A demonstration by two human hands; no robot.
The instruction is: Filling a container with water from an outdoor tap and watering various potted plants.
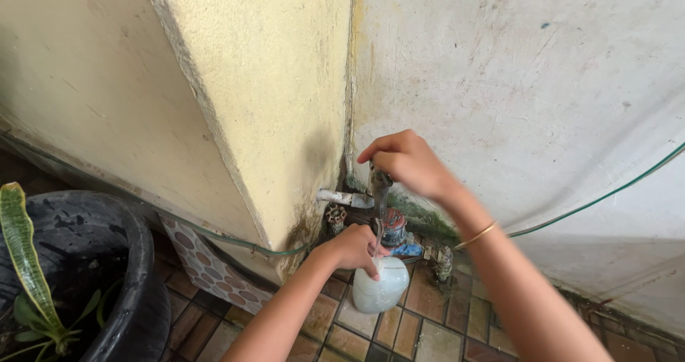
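Two bare hands work at an outdoor metal tap point(379, 188) fixed low where a yellow-painted wall point(235, 98) meets a stained white plaster wall point(528, 83). The right hand point(404, 162), a thin gold bangle point(476, 235) on its wrist, is closed over the top of the tap, fingers wrapped around its handle. The left hand point(354, 247) grips the neck of a small translucent white plastic jug point(380, 285), holding it directly under the spout, just above the floor of brown and tan tiles point(428, 326). A thin stream of water point(377, 235) runs from the tap down to the jug's mouth; whether the jug rests on the tiles or hangs free cannot be told.

A grey pipe point(335, 197) leads out of the yellow wall to the tap, and beneath it sit a rusty valve wheel point(336, 218) and a red and blue fitting point(397, 232), close against the white wall. A thin green hose point(606, 194) runs along that wall toward the right edge of the view. At the floor's left edge stands a large black round planter point(107, 262) holding a long green-leafed plant point(25, 262), well apart from the jug. A strip of patterned tile with round spots point(207, 269) lines the base of the yellow wall between planter and tap.
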